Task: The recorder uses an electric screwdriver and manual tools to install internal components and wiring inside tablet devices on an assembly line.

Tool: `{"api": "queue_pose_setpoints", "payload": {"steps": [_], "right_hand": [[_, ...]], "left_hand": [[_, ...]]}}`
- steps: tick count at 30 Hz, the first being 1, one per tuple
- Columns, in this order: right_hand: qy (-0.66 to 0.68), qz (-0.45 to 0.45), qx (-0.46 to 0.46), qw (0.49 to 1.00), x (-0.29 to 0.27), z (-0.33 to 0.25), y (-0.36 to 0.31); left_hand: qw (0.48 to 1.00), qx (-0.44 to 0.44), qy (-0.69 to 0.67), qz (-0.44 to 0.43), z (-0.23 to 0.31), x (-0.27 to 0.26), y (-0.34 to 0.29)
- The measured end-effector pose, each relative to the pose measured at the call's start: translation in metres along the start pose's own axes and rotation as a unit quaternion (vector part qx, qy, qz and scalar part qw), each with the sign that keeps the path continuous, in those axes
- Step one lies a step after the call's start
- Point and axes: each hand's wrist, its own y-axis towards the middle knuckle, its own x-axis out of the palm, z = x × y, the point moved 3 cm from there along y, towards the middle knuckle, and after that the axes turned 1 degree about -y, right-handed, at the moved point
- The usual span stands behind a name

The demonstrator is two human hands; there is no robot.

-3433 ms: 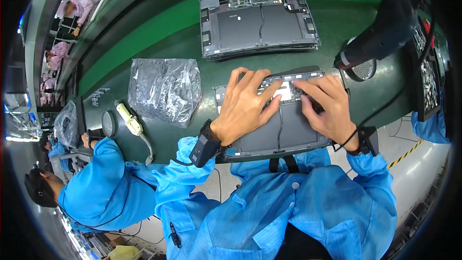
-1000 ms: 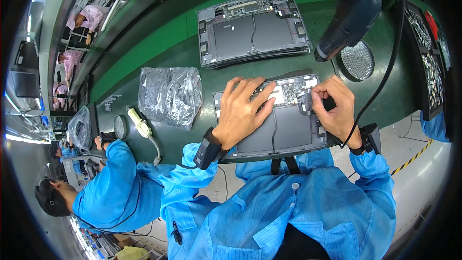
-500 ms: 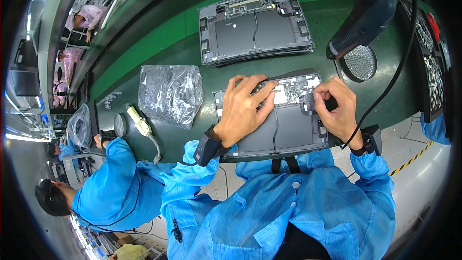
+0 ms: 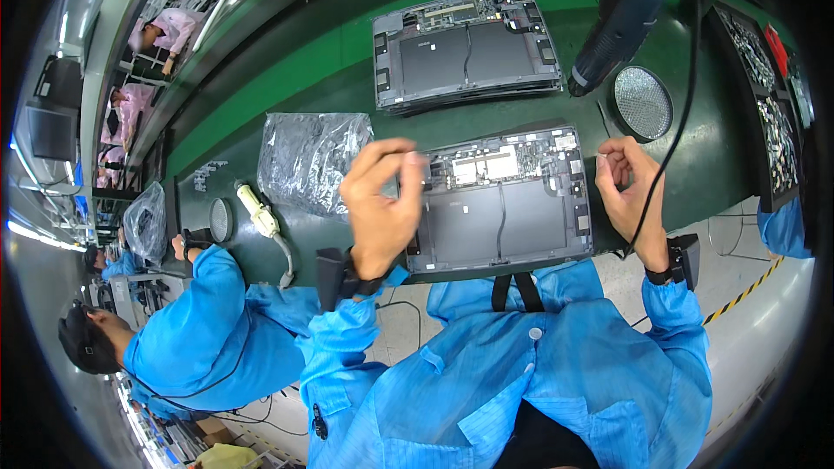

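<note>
An opened laptop base (image 4: 460, 217) lies on the green bench in front of me, its circuit board, flat dark battery and black cable exposed. My left hand (image 4: 382, 204) hovers over its left edge. The fingers are bent and somewhat apart, blurred at the tips, with nothing visible in them. Beside the right edge of the base is my right hand (image 4: 632, 191), its fingers curled with thumb and forefinger close together in a pinch. Whatever may be between those fingertips is too small to make out. A black cable passes in front of this hand.
Beyond the base lies a stack of similar laptop bases (image 4: 469, 52). A dark power screwdriver (image 4: 618, 30) hangs above a round dish (image 4: 643, 104). Trays of small parts (image 4: 776, 143) stand far right. On the left are a clear plastic bag (image 4: 313, 161), a cream-coloured tool (image 4: 258, 211) and a co-worker (image 4: 217, 339).
My left hand has lifted off the laptop base and moved left, uncovering the board. My right hand has shifted right, away from the base's edge. The view has shifted slightly.
</note>
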Motion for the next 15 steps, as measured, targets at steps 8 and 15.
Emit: {"api": "queue_pose_setpoints", "payload": {"steps": [8,15], "right_hand": [[-0.078,-0.112,-0.030,0.990,0.007,-0.001,-0.022],[-0.054,-0.122,-0.003,0.991,0.024,-0.015,-0.025]], "left_hand": [[0.933,-0.308,-0.083,-0.169,-0.025,-0.017,-0.067],[0.858,-0.399,-0.295,-0.131,-0.029,-0.011,-0.070]]}}
